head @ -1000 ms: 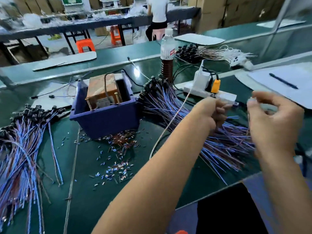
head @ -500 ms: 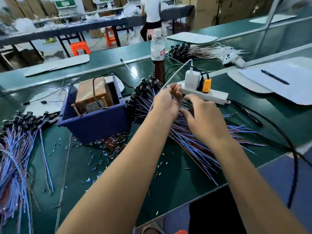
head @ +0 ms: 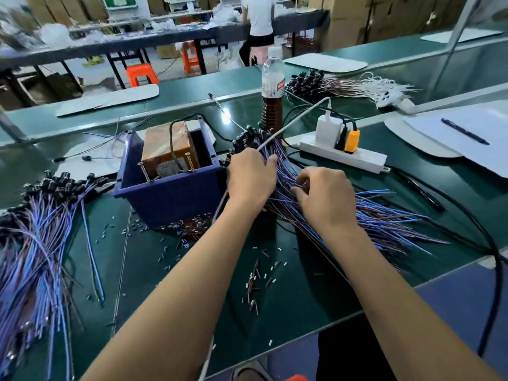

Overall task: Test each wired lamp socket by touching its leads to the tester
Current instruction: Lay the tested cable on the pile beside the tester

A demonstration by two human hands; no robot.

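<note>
At the far left of the green table (head: pixel 302 303) lies a spread pile of wired lamp sockets (head: pixel 41 243), black sockets toward the back and blue and brown leads fanning toward the near edge. Short snipped bits of wire insulation (head: pixel 255 281) are scattered over the table between the two forearms and in front of the box. Next comes a dark blue plastic box (head: pixel 170 196) holding the tester (head: pixel 167 152), a brown block with a black cord looped over its top and two metal pins standing up at its near side.

Just right of the box, the left hand (head: pixel 251 180) rests palm down on a second bundle of wired lamp sockets (head: pixel 371 215), its fingers (head: pixel 268 163) bent over the blue leads near the black socket ends; whether they actually pinch a lead cannot be told. A white cable (head: pixel 291 125) runs from the charger across this hand. Close beside it, the right hand (head: pixel 327 196) is also on the bundle, fingers curled down into the leads, their tips hidden.

Behind the hands stands a plastic bottle (head: pixel 272 94) of dark liquid. To its right lies a white power strip (head: pixel 343 156) with a white charger and an orange plug in it. Farther back is a third heap of sockets (head: pixel 308 83) with pale leads. At the far right a pen (head: pixel 464 132) lies on white paper (head: pixel 467 149).
</note>
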